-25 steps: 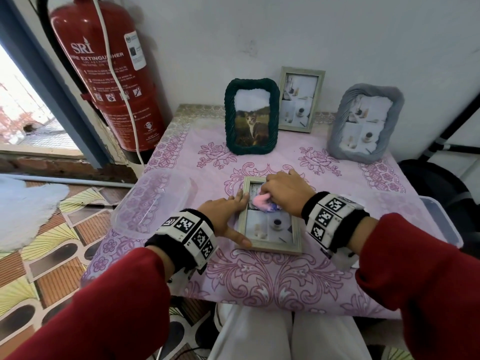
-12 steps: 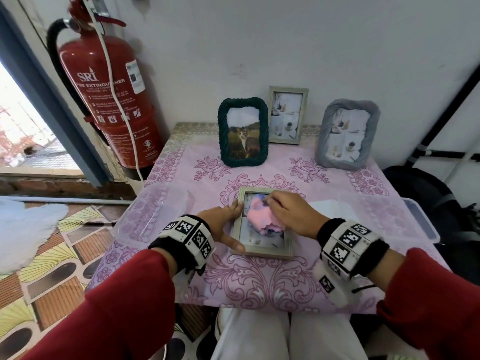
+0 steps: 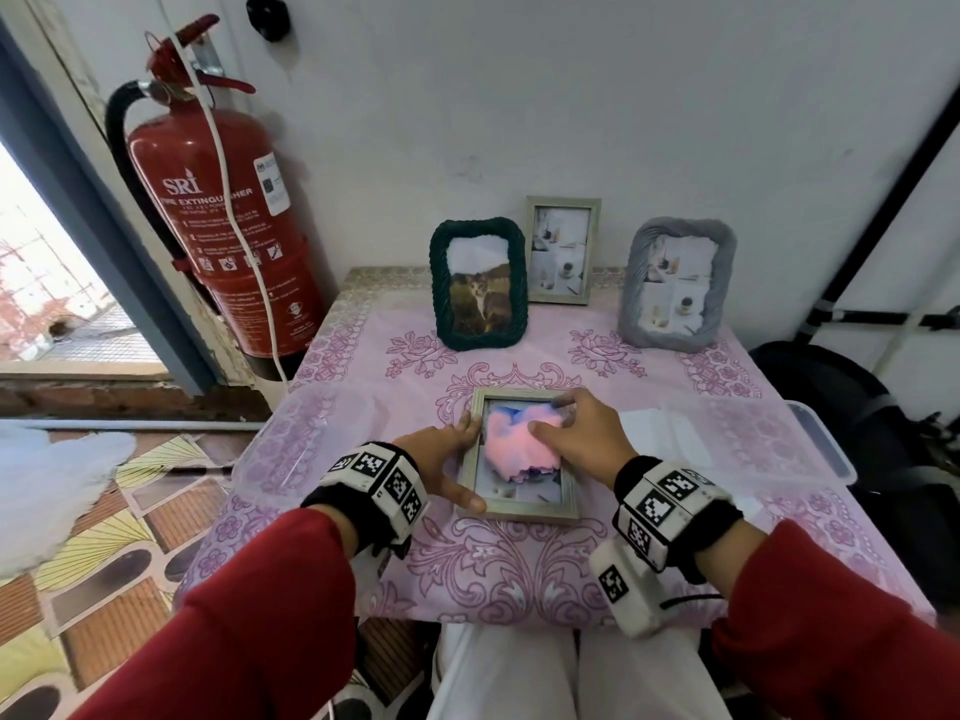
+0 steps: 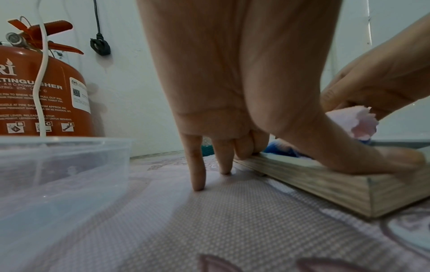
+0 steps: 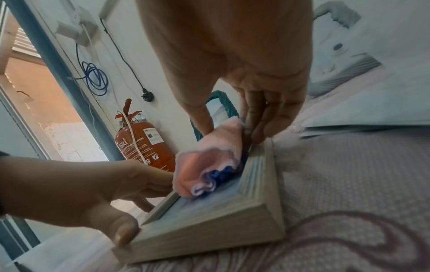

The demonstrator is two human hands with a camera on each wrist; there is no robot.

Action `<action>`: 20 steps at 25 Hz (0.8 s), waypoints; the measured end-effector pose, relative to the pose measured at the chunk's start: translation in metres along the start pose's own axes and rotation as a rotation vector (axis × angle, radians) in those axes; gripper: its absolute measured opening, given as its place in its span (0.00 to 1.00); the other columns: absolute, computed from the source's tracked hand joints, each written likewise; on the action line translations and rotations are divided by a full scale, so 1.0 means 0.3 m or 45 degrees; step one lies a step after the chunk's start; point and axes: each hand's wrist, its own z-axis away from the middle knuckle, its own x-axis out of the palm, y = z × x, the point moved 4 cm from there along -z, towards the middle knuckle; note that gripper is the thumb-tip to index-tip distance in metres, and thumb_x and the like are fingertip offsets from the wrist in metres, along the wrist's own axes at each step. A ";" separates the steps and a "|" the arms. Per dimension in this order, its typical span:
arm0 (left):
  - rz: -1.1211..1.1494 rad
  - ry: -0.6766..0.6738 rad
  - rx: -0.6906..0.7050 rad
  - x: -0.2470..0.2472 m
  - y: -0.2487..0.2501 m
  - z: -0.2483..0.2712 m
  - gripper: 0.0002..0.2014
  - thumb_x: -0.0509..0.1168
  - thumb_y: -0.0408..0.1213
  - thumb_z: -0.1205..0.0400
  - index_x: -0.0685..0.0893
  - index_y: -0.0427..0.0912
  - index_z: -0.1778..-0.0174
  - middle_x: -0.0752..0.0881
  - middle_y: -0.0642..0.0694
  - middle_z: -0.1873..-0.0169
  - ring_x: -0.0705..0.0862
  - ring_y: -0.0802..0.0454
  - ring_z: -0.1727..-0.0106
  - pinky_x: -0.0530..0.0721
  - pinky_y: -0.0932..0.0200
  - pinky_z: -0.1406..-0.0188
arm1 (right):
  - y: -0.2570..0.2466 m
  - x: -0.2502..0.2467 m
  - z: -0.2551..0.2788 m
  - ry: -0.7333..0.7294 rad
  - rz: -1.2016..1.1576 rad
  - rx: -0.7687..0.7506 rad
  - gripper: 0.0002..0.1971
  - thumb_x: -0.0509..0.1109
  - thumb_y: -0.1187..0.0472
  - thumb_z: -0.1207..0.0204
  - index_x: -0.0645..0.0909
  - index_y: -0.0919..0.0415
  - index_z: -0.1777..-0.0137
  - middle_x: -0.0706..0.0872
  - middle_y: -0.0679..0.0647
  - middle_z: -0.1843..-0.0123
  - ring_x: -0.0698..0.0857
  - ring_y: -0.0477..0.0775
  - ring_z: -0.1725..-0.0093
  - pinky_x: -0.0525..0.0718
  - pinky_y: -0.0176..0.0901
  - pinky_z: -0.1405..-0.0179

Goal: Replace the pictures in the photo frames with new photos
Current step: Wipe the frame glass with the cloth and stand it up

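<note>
A pale wooden photo frame (image 3: 519, 511) lies flat, glass up, on the pink patterned tablecloth (image 3: 519, 574). My right hand (image 3: 550, 418) pinches a pink cloth with a blue side (image 3: 519, 449) and presses it on the upper part of the glass. The right wrist view shows the cloth (image 5: 204, 171) bunched between thumb and fingers over the frame (image 5: 209, 231). My left hand (image 3: 457, 459) rests along the frame's left edge. Its thumb presses the near corner (image 4: 395, 162), two fingers lie on the rim, and two touch the table. The photo under the cloth is mostly hidden.
A green rope frame with a cat photo (image 3: 478, 283), a small wooden frame (image 3: 561, 249) and a grey frame (image 3: 675, 283) stand by the wall. Clear plastic containers sit left (image 3: 301, 439) and right (image 3: 810, 444). White sheets (image 3: 660, 433) lie right. A red fire extinguisher (image 3: 228, 241) hangs left.
My right hand has shifted on the glass and more of the pink cloth now lies spread out. The left hand has stayed at the frame's left edge. The head view has tilted up.
</note>
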 end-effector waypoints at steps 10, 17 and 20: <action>0.007 0.044 0.047 -0.005 0.006 0.005 0.51 0.76 0.49 0.30 0.51 0.43 0.17 0.56 0.43 0.17 0.62 0.46 0.19 0.62 0.53 0.21 | 0.003 0.027 -0.008 -0.022 -0.184 -0.076 0.15 0.70 0.57 0.24 0.83 0.60 0.39 0.84 0.50 0.54 0.81 0.51 0.51 0.79 0.41 0.47; 0.071 0.041 0.059 -0.002 0.008 0.006 0.50 0.76 0.46 0.29 0.53 0.43 0.18 0.57 0.44 0.18 0.62 0.48 0.19 0.60 0.54 0.20 | -0.007 0.028 -0.012 -0.134 -0.299 -0.141 0.19 0.76 0.68 0.31 0.82 0.60 0.39 0.80 0.43 0.62 0.81 0.45 0.59 0.80 0.35 0.56; 0.059 0.043 0.055 -0.003 0.005 0.005 0.50 0.76 0.47 0.29 0.52 0.42 0.18 0.58 0.42 0.18 0.65 0.46 0.21 0.63 0.53 0.21 | -0.005 0.017 -0.014 -0.052 -0.489 -0.122 0.20 0.73 0.73 0.29 0.81 0.61 0.37 0.82 0.50 0.57 0.83 0.54 0.53 0.84 0.44 0.51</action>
